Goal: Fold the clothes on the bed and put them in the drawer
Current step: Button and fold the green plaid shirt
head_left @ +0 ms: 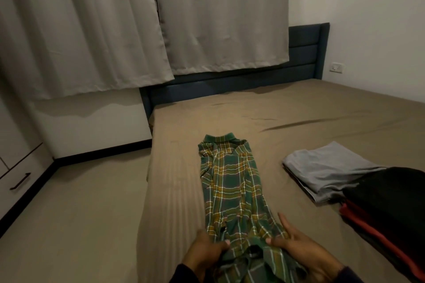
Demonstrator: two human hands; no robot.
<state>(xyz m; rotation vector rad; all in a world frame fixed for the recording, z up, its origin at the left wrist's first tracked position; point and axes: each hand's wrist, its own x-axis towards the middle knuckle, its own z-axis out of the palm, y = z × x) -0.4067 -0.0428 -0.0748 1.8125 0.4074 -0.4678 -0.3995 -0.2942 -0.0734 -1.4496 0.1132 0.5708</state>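
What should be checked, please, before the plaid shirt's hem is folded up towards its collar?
1. Left hand grips the hem of the plaid shirt: ok.
2. Right hand holds the hem's other side: ok.
3. Shirt folded into a narrow strip, collar away from the person: ok.
4. Shirt lies smooth: not ok, bunched near the hands.
5. Folded grey garment lies apart from the shirt: ok.
6. Drawer open: not ok, looks closed.

The green and yellow plaid woven cloth shirt (232, 190) looks soft and matt on the smooth tan cloth bedsheet (299, 117). At two o'clock, the folded grey knit garment (331, 165) is matt too.
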